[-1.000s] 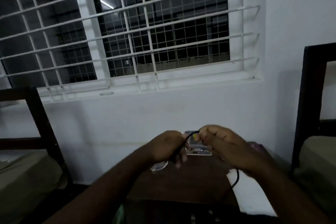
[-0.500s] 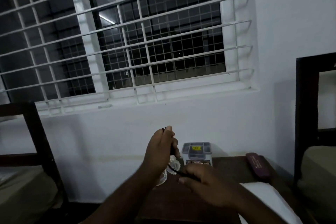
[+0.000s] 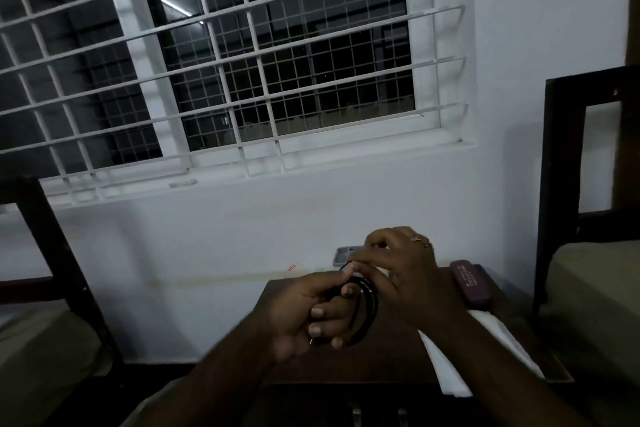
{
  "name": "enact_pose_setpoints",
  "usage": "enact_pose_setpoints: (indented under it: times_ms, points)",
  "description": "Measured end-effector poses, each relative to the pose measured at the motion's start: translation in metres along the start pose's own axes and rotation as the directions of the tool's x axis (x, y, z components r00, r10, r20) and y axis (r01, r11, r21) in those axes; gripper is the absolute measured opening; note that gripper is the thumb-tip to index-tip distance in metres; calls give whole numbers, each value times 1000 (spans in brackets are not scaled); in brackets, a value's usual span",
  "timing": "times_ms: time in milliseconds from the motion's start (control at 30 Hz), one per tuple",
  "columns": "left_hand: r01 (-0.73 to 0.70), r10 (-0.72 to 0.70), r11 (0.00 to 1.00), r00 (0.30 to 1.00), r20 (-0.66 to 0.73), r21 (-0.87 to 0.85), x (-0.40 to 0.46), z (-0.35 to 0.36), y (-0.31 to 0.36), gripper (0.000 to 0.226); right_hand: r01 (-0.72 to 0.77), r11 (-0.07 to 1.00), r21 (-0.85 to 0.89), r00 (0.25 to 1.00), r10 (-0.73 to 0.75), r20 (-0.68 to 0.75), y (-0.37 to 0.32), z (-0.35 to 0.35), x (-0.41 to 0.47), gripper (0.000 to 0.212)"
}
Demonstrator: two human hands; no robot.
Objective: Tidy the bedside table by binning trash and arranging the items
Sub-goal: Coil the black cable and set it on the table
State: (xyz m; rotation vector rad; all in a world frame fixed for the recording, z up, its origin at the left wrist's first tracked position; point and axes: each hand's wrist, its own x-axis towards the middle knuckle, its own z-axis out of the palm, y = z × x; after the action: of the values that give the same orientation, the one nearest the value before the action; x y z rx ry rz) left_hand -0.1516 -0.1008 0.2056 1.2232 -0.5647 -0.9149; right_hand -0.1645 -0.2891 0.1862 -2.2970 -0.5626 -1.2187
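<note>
The left hand point(image 3: 304, 308) gripped a thin black coiled cable point(image 3: 363, 308) above the dark wooden tabletop point(image 3: 391, 357). The right hand point(image 3: 405, 274) pinched its top loop.

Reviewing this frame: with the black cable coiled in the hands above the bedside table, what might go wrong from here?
The coiled black cable is gripped only by the left hand; if the right hand lets go, the loops may spring loose. The hands hide the grey box behind them, so a knuckle might knock it. Dim light makes the cable's end hard to track.

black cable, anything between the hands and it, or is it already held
Nothing visible stands between them. The left hand grips the coiled black cable directly, and the right hand touches the top of the coil above the bedside table.
</note>
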Motion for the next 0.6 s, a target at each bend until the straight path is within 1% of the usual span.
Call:
enact_pose_setpoints:
  times_ms: [67, 100, 133, 167, 200, 233, 267, 300, 333, 367, 400, 500, 600]
  points:
    - [-23, 23, 1000, 1000, -12, -19, 2, -1, -1, 33, -83, 982, 167, 995, 72, 73, -2, 8, -4, 21]
    - [-29, 28, 999, 999, -26, -33, 3, -2, -1, 34, -151, 943, 297, 983, 110, 150, -2, 11, -6, 20]
    - [-35, 33, 998, 999, -41, -46, 4, -4, 0, 35, -258, 862, 436, 954, 157, 255, -3, 12, -8, 21]
    - [-43, 40, 998, 998, -54, -56, 5, -6, 0, 36, -402, 734, 548, 900, 208, 383, -4, 11, -8, 24]
    - [-51, 47, 997, 997, -63, -61, 5, -7, 1, 36, -546, 570, 614, 826, 242, 509, -5, 9, -10, 27]
    - [-56, 52, 996, 996, -69, -64, 5, -9, 1, 37, -654, 404, 639, 752, 253, 609, -5, 9, -12, 28]
    - [-59, 54, 996, 996, -70, -67, 5, -10, 2, 37, -717, 256, 648, 697, 250, 672, -5, 8, -14, 31]
    - [-59, 55, 996, 996, -68, -69, 6, -12, 2, 37, -743, 130, 657, 666, 244, 705, -5, 7, -15, 34]
    - [-59, 54, 996, 996, -66, -69, 7, -13, 2, 36, -745, 32, 666, 653, 236, 719, -7, 6, -16, 38]
    - [-57, 53, 996, 997, -63, -71, 8, -15, 2, 36, -736, -18, 677, 656, 226, 720, -8, 6, -17, 42]
    - [-54, 50, 996, 997, -60, -75, 9, -16, 3, 36, -726, -9, 688, 669, 223, 709, -11, 5, -17, 42]
    - [-42, 40, 994, 999, -20, -100, 12, -19, 5, 35, -715, 132, 687, 693, 269, 669, -15, 4, -18, 40]
    - [-25, 25, 998, 1000, -7, -58, 14, -20, 6, 34, -706, 154, 691, 696, 329, 638, -12, 6, -18, 35]
